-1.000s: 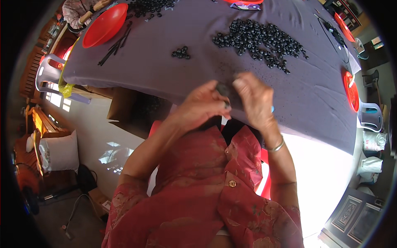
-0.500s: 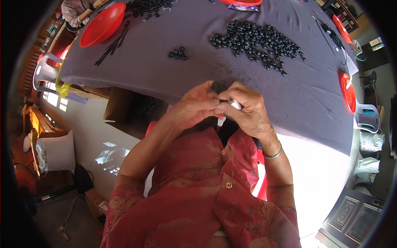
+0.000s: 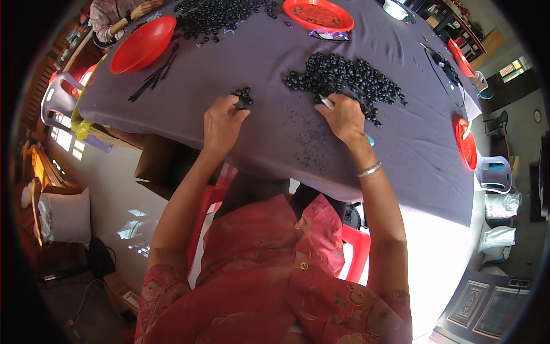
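Observation:
My left hand is at a small cluster of black round parts on the cloth, its thumb and forefinger closed about one part at the cluster's near edge. To the right, my right hand is closed round a slim tool with a pale tip and a blue end, which shows below the palm. The tip points at the near edge of a large pile of black round parts. My fingers partly hide the tool. Whether the right fingertips also touch a part, I cannot tell.
Small dark scraps lie on the purple tablecloth between my hands. Red basins and a red tray stand farther off. Black strips lie by the left basin. Another person's hand is at the far left, near more black parts.
My hands were together near my chest, with a black part and the tool. They have moved apart and forward: the left to the small cluster, the right to the large pile.

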The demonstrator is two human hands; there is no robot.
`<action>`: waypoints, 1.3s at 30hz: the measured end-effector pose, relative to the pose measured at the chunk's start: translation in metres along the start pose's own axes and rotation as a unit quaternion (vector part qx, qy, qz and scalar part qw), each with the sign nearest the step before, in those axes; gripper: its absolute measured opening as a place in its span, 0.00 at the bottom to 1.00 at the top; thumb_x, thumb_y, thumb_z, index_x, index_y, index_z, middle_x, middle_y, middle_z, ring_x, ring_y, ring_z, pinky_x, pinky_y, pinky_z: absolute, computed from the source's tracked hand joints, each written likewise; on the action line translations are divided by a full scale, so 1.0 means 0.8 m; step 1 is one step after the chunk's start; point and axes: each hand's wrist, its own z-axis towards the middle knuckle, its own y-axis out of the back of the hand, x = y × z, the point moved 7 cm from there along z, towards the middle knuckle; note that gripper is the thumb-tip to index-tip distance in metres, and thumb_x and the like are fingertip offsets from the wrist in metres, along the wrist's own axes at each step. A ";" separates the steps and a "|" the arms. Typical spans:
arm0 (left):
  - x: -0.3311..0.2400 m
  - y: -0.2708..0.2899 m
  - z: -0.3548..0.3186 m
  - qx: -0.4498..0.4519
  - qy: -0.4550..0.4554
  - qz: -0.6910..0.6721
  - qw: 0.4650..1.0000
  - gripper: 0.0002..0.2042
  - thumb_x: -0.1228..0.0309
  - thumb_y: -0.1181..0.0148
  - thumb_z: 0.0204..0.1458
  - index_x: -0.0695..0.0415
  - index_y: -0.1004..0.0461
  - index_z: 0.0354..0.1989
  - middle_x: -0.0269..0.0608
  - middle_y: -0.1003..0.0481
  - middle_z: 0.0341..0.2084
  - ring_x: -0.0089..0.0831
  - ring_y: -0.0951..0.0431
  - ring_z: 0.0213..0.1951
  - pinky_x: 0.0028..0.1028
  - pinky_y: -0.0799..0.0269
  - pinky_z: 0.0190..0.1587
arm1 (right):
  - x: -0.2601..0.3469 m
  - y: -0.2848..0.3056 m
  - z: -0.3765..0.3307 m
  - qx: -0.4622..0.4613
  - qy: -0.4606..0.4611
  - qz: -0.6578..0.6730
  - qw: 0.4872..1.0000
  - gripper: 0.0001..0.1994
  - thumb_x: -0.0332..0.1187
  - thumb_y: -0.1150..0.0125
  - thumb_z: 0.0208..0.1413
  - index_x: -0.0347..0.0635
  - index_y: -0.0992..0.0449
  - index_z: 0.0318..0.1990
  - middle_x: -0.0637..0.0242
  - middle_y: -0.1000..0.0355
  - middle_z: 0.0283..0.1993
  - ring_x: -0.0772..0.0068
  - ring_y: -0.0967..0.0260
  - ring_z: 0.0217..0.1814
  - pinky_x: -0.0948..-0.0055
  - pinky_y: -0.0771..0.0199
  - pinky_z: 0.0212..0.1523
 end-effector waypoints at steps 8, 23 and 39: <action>-0.007 0.005 0.009 -0.079 0.015 -0.032 0.996 0.11 0.71 0.34 0.44 0.62 0.28 0.34 0.43 0.26 0.25 0.32 0.26 0.27 0.30 0.32 0.30 | 0.027 -0.011 0.007 -0.014 0.048 -0.003 0.999 0.14 0.40 0.31 0.41 0.39 0.25 0.29 0.54 0.26 0.29 0.51 0.27 0.32 0.58 0.29 0.33; -0.094 -0.080 -0.093 0.333 0.208 -0.579 0.715 0.06 0.74 0.43 0.54 0.56 0.31 0.39 0.29 0.29 0.28 0.19 0.31 0.29 0.20 0.35 0.33 | 0.095 0.051 -0.106 0.015 0.168 0.318 0.933 0.11 0.21 0.32 0.38 0.37 0.23 0.32 0.67 0.30 0.27 0.74 0.30 0.27 0.77 0.31 0.29; -0.087 -0.087 -0.105 0.356 0.237 -0.616 0.661 0.11 0.76 0.41 0.52 0.57 0.35 0.41 0.34 0.28 0.30 0.24 0.27 0.32 0.24 0.28 0.36 | 0.088 0.036 -0.112 0.107 0.116 0.484 0.861 0.04 0.22 0.36 0.49 0.36 0.22 0.33 0.69 0.29 0.27 0.79 0.33 0.29 0.78 0.32 0.31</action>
